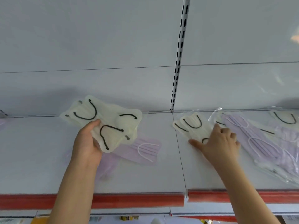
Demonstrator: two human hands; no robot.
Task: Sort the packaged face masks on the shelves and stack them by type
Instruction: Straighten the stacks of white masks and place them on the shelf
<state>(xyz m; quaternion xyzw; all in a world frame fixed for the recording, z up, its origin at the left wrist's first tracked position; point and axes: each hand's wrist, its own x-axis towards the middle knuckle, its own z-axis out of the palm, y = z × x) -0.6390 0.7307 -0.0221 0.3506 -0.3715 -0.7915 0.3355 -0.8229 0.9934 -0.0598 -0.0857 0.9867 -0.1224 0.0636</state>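
My left hand (88, 143) grips a bundle of packaged cream masks with black ear loops (111, 120), held just above the white shelf (40, 151). Below that bundle lies a packaged lilac mask with white loops (145, 151). My right hand (216, 143) rests on another pack of cream masks with black loops (192, 126) lying on the right shelf section, thumb along its near edge and fingers over its right side. Several lilac mask packs (258, 143) lie spread to the right of that hand. One more cream mask (284, 118) sits at the far right by the back panel.
A slotted white upright (179, 54) divides the grey back panel. The shelf's front edge carries a red price strip (129, 201). A fainter lilac pack (106, 167) lies by my left forearm. Lower shelves with goods show along the bottom.
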